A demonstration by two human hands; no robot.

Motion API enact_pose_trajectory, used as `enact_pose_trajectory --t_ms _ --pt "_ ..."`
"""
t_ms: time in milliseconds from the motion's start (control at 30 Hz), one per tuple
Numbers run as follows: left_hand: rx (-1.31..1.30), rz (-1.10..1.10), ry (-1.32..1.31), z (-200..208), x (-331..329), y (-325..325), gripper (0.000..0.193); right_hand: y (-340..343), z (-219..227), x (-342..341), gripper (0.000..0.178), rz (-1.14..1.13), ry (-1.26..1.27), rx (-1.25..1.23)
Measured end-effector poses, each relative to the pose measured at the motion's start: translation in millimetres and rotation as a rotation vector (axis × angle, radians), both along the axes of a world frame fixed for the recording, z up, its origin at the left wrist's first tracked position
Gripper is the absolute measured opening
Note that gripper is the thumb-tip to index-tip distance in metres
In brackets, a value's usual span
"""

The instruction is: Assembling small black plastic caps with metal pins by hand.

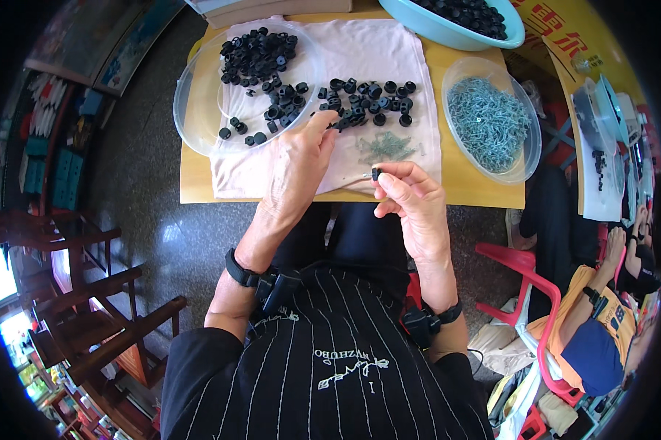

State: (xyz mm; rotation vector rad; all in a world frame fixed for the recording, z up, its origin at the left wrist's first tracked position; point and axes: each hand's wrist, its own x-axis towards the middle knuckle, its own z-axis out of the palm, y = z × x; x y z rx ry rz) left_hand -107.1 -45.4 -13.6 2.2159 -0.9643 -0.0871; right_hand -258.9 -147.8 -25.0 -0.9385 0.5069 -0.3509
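My right hand [416,202] is closed in a pinch at the near edge of the table, with a small black plastic piece [375,174] between thumb and fingertips. My left hand [301,163] reaches over the pale pink cloth [235,176], thumb and forefinger apart at the near side of loose black plastic pieces [367,99]; whether it touches one I cannot tell. Between the hands and those pieces lies a little heap of thin silvery metal bits [388,147], perhaps springs. A shallow clear tray [187,103] at the left carries more black pieces [261,55].
A clear oval tub [532,150] of silvery metal bits stands on the table's [484,192] right side. Behind it sits a light blue basin [418,31] of black parts. Dark wooden chairs [103,330] are at the left; a person in an orange top [576,330] sits at right by a red chair [543,308].
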Motion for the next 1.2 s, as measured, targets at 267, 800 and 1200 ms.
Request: enact_pose_trajectory --t_ms 267,800,1200 --pt "0.007 0.054 -0.106 -8.1 3.6 -0.2 0.023 -1.7 0.6 -0.2 0.018 0.013 -0.013 0.006" --pt "-0.760 -0.254 0.887 1.1 -39.9 13.5 0.027 6.0 23.5 -6.9 0.018 -0.082 -0.146 -0.154" --pt "-0.799 -0.317 0.805 -5.9 -50.6 14.7 0.023 12.4 20.0 -16.1 0.021 -0.076 -0.194 -0.036"
